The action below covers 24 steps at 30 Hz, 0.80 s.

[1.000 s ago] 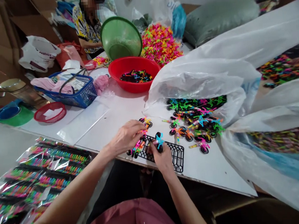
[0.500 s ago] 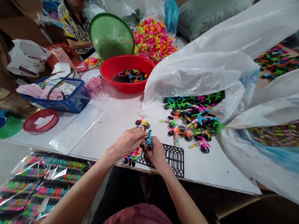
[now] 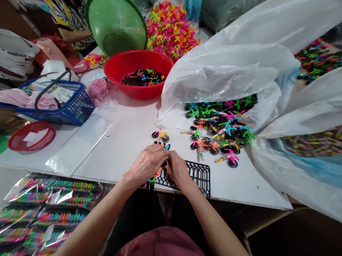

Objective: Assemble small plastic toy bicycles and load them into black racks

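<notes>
My left hand (image 3: 150, 161) and my right hand (image 3: 177, 167) meet at the fingertips over a black plastic grid rack (image 3: 201, 177) at the table's near edge. Both are closed around a toy bicycle, mostly hidden by the fingers; a bit of blue (image 3: 168, 147) shows just beyond them. Small colourful toy bicycles stand in the rack's left part, partly under my left hand. The right part of the rack has open slots. Just beyond my hands lies a loose yellow and pink toy bicycle (image 3: 160, 135). To the right is a pile of toy bicycles (image 3: 210, 144) mixed with thin printed tubes.
A white plastic bag (image 3: 229, 76) opens over the pile. Farther back are a red basin (image 3: 140, 91), a green basin (image 3: 115, 22) and a blue basket (image 3: 77, 105). A small red basket (image 3: 33, 142) sits left. Packed bicycles (image 3: 55, 204) lie below. Another person's arm (image 3: 76, 35) shows behind.
My view has tipped downward and shifted slightly. The blue toy bicycle, upright between my hands before, is now mostly hidden as my fingers come together lower over the rack.
</notes>
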### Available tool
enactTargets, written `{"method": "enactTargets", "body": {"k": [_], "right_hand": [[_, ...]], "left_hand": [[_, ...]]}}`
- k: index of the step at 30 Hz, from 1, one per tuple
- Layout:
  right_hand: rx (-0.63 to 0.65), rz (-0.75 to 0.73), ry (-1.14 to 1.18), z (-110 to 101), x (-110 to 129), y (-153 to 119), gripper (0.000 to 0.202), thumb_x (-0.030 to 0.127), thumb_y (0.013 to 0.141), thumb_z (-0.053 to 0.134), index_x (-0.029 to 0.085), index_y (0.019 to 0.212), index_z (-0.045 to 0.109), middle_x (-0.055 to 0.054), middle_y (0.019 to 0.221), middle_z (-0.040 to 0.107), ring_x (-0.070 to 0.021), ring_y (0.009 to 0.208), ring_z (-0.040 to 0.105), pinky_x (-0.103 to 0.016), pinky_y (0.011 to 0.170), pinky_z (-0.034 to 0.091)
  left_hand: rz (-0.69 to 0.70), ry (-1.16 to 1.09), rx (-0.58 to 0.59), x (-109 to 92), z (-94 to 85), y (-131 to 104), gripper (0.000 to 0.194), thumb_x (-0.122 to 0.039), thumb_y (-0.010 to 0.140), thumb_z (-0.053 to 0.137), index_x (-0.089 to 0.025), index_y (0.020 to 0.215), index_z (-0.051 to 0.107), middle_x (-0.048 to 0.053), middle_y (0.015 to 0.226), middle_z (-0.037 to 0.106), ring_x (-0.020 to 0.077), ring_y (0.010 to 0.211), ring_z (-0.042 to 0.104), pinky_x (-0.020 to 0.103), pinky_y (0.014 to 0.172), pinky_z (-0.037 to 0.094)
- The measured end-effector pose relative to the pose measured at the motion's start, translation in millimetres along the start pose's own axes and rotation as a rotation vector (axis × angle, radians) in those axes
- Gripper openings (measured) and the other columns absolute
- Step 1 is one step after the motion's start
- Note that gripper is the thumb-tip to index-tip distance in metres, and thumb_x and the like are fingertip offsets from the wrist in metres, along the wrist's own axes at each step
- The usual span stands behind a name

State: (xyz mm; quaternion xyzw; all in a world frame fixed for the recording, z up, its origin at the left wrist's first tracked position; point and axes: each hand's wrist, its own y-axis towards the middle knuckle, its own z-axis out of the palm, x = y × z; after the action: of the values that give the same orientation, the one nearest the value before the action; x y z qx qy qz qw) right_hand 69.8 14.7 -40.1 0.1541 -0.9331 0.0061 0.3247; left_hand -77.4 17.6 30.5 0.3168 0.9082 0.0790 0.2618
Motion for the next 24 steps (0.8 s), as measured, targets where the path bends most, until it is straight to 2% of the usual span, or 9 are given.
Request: {"method": "enactTargets", "body": {"k": [5, 9, 11, 14, 16, 19, 21, 24], "right_hand": [[0.02, -0.025, -0.043, 0, 1, -3, 0.018, 0.014, 0.084, 0.038, 0.016, 0.093, 0.054, -0.007, 0.088, 0.059, -0.0171, 0.075, 0.055, -0.027, 0.068, 0.043], [0.059, -0.054, 0.148, -16, -8, -4, 0.012, 0.015, 0.081, 0.046, 0.016, 0.088, 0.056, -0.004, 0.081, 0.06, -0.0147, 0.069, 0.056, -0.025, 0.065, 0.044], [0.052, -0.069, 0.209, -31, -12, 5, 0.015, 0.016, 0.082, 0.048, 0.017, 0.092, 0.058, -0.004, 0.087, 0.061, -0.0133, 0.069, 0.057, -0.024, 0.067, 0.044], [-0.035, -0.072, 0.107, -45, -10, 37, 0.02, 0.02, 0.085, 0.047, 0.018, 0.101, 0.059, -0.006, 0.097, 0.061, -0.0147, 0.078, 0.058, -0.026, 0.075, 0.043], [-0.049, -0.069, -0.021, -45, -4, 63, 0.022, 0.024, 0.085, 0.049, 0.019, 0.103, 0.06, -0.008, 0.101, 0.059, -0.0178, 0.088, 0.056, -0.028, 0.078, 0.042], [0.011, -0.09, -0.151, -35, 2, 88, 0.027, 0.029, 0.08, 0.057, 0.018, 0.105, 0.06, -0.01, 0.105, 0.056, -0.0223, 0.099, 0.052, -0.029, 0.08, 0.042], [-0.004, -0.118, -0.187, -30, 2, 91, 0.033, 0.025, 0.079, 0.058, 0.017, 0.111, 0.057, -0.011, 0.109, 0.054, -0.0228, 0.1, 0.05, -0.03, 0.081, 0.042], [-0.073, -0.184, -0.208, -27, 5, 86, 0.031, 0.021, 0.086, 0.048, 0.021, 0.117, 0.054, -0.009, 0.11, 0.054, -0.0206, 0.1, 0.051, -0.029, 0.083, 0.04]], "left_hand": [[0.057, 0.049, 0.031, -6, -0.2, -2, 0.023, -0.013, 0.089, 0.04, -0.014, 0.099, 0.061, 0.009, 0.088, 0.063, 0.0193, 0.092, 0.057, 0.034, 0.082, 0.049], [0.049, 0.09, 0.069, -14, -4.5, -7, 0.026, -0.009, 0.087, 0.039, -0.014, 0.104, 0.059, 0.01, 0.092, 0.062, 0.0199, 0.093, 0.056, 0.035, 0.084, 0.049], [0.029, 0.094, 0.081, -19, -5.5, -11, 0.028, -0.008, 0.086, 0.039, -0.014, 0.106, 0.058, 0.01, 0.094, 0.062, 0.0202, 0.095, 0.055, 0.036, 0.085, 0.048], [0.001, 0.085, 0.091, -26, -4.2, -18, 0.029, -0.007, 0.086, 0.038, -0.016, 0.106, 0.057, 0.008, 0.094, 0.061, 0.02, 0.095, 0.055, 0.036, 0.086, 0.048], [-0.009, 0.081, 0.074, -28, -1.9, -23, 0.031, -0.006, 0.085, 0.038, -0.017, 0.106, 0.057, 0.008, 0.094, 0.061, 0.02, 0.095, 0.055, 0.036, 0.085, 0.048], [-0.008, 0.072, 0.018, -29, 1.8, -30, 0.033, -0.005, 0.085, 0.038, -0.017, 0.11, 0.056, 0.009, 0.095, 0.061, 0.02, 0.094, 0.055, 0.036, 0.084, 0.049], [-0.002, 0.064, -0.016, -29, 3.7, -34, 0.033, -0.005, 0.086, 0.039, -0.017, 0.111, 0.055, 0.009, 0.094, 0.062, 0.0195, 0.092, 0.056, 0.035, 0.083, 0.05], [0.003, 0.068, -0.026, -27, 5.2, -39, 0.033, -0.006, 0.086, 0.04, -0.017, 0.113, 0.055, 0.009, 0.096, 0.063, 0.0194, 0.093, 0.057, 0.035, 0.083, 0.05]]}}
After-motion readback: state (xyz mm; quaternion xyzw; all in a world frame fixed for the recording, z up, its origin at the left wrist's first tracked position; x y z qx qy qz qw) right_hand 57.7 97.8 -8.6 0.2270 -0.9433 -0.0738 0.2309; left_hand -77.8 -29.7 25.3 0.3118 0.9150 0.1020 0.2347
